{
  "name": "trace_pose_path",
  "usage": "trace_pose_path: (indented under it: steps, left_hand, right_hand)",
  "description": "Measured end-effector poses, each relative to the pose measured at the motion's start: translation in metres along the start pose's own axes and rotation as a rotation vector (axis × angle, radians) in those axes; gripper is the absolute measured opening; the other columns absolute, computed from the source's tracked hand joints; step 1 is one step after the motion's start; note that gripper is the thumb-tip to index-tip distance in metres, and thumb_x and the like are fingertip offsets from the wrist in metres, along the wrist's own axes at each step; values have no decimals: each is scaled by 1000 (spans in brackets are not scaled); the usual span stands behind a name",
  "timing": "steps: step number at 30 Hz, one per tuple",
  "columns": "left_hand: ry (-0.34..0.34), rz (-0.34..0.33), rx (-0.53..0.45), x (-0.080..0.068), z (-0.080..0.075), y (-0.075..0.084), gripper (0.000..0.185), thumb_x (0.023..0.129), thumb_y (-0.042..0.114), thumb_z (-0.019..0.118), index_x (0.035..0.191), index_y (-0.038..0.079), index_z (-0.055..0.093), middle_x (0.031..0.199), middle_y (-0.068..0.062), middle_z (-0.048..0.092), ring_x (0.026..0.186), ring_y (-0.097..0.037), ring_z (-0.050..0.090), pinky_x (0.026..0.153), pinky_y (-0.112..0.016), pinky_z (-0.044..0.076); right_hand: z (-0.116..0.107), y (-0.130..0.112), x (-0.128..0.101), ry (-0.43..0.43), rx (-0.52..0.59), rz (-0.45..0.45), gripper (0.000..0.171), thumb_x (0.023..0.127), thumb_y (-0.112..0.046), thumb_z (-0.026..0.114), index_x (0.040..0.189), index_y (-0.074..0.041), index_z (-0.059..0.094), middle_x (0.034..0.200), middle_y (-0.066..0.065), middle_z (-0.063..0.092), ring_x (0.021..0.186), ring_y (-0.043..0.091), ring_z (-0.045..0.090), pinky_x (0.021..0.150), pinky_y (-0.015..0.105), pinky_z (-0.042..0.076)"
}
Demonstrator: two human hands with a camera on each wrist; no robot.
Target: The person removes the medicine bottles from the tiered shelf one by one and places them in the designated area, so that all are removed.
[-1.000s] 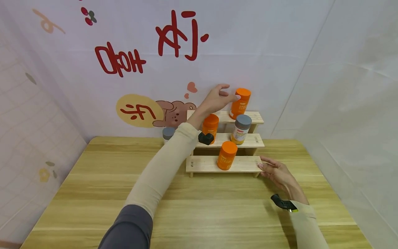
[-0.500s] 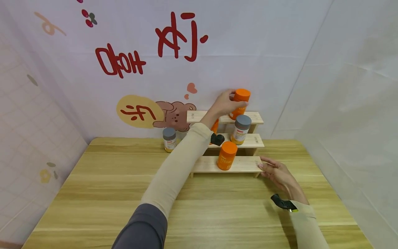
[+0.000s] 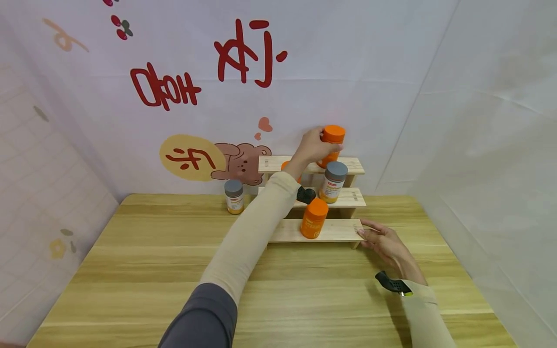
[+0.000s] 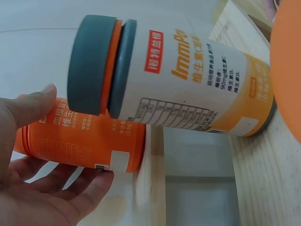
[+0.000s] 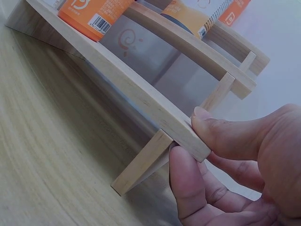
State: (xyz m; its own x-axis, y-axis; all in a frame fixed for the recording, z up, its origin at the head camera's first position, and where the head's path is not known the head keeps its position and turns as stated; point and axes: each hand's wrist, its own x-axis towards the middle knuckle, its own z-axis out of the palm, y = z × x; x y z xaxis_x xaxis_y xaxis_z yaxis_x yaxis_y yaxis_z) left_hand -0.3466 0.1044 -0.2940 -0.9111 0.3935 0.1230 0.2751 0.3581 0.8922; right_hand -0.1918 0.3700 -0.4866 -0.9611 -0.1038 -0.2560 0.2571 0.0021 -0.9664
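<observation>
Orange bottle (image 3: 331, 145) on the top step of the wooden rack (image 3: 278, 164), gripped by the left hand (image 3: 314, 146).

The left hand's fingers and thumb wrap the bottle's side, seemingly to keep it upright on the narrow step, just above the grey-capped bottle (image 3: 332, 181) on the middle step. The right hand (image 3: 385, 242) pinches the end of the lowest step (image 5: 141, 99) between thumb and fingers, apparently bracing the light rack on the table (image 3: 130, 270).

Bright, even, diffuse lighting; soft shadows on counter (image 3: 278, 285). Wide-angle bending at head-view edges. Wrist views blurred close-up.
</observation>
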Motion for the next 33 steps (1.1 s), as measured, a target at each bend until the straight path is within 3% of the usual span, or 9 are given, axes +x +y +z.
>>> trace_pose_path:
  steps: [7,10,14,22,33]
  left_hand:
    - [-1,9,-90,-4,-7,4,55,95,35,74,140,11,53,132,-8,61,115,-23,62,96,-36,58]
    - [23,28,-109,-7,-10,4,53,96,37,72,139,12,55,131,-6,62,115,-21,61,103,-33,53]
    - [66,33,-152,-11,-15,3,54,95,41,72,139,14,56,128,-4,63,113,-19,61,101,-33,54]
    - [121,28,-256,-27,-25,5,58,93,44,75,140,16,56,128,-5,64,112,-20,63,95,-33,56]
    - [213,114,-362,-53,-44,5,51,90,39,79,133,18,62,117,-6,65,103,-20,63,91,-31,58]
  right_hand:
    - [-2,0,-1,14,-23,16,69,103,-14,62,160,0,26,108,-8,66,99,3,65,85,19,59]
    - [-3,0,-2,11,-33,15,70,103,-15,62,161,1,25,108,-8,66,100,3,65,85,19,59]
    - [-2,0,-3,1,-18,10,70,103,-14,62,161,1,24,107,-8,67,99,3,65,84,19,59]
    - [-1,-1,-5,-15,-44,11,71,104,-16,61,162,1,22,110,-9,66,103,1,64,88,20,58]
    - [-2,-2,-4,-9,-34,16,72,104,-17,62,161,1,23,109,-10,66,102,1,64,87,19,58]
